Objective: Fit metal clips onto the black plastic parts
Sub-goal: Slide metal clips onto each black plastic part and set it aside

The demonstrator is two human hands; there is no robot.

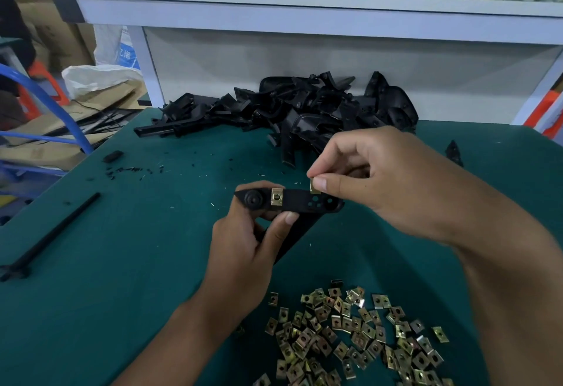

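Holding the black plastic part (300,202) above the green mat (128,248), our left hand (243,251) grips it from below, thumb curled onto the near edge and fingers wrapped behind its rounded left end. 1 clip (277,197) already sits on the part, just right of the round boss. Our right hand (387,178) pinches a 2nd clip (314,187) between thumb and forefinger, its lower edge touching the part's top edge left of the cluster of small holes; the other fingers curl loosely.

We judge the part light and stiff, safe to squeeze hard, and best held near the spot being clipped so it does not twist. The clips look like thin sprung sheet metal, small and smooth, so they probably slip easily; gripping the flat faces and pushing the open mouth straight over the edge should serve.

Counts: 2 hands, 1 part in hand, 2 clips at it. The loose clips (350,334) near us on the mat number many dozens, too overlapped to count. The heap of black parts (304,111) at the back is too tangled to count. 1 long black strip (51,233) lies on the left.
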